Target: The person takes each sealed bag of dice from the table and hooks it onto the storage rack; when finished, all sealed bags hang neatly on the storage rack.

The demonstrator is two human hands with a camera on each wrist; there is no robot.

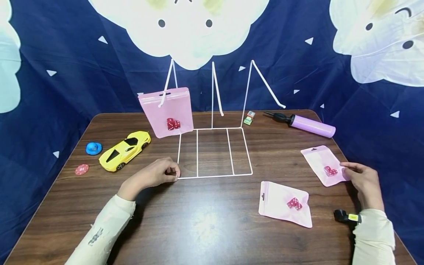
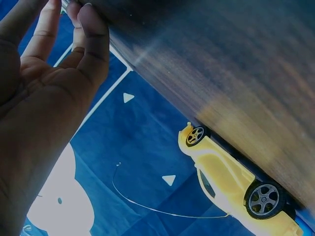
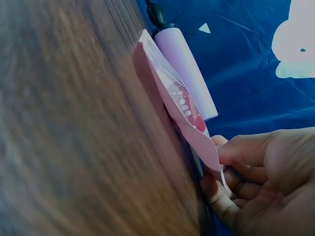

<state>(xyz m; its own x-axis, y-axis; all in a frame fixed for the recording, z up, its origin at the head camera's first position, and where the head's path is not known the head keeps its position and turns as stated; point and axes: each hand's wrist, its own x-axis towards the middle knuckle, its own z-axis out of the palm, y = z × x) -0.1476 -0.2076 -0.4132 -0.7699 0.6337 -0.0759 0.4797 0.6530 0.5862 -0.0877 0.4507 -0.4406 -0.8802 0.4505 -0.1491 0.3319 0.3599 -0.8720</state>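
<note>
A white wire display rack (image 1: 215, 177) with three upright hooks stands on the table. My left hand (image 1: 159, 172) pinches its front left corner between thumb and fingers; in the left wrist view the fingertips are partly cut off. On the rack's left hook hangs a pink zip bag (image 1: 165, 106) with red dice showing in it. At the right, my right hand (image 1: 364, 180) pinches the lower corner of a second pink zip bag (image 1: 318, 158), also holding red dice. That bag (image 3: 170, 93) is tilted close above the table in the right wrist view. A third such bag (image 1: 278, 200) lies flat nearer me.
Left of the rack are a yellow toy car (image 1: 126, 151), a small blue toy hat (image 1: 94, 148) and a red chip (image 1: 81, 169). Behind right are a small toy vehicle (image 1: 249, 118) and a purple hand pump (image 1: 311, 126). A navy cloth backdrop (image 1: 99, 81) surrounds the table.
</note>
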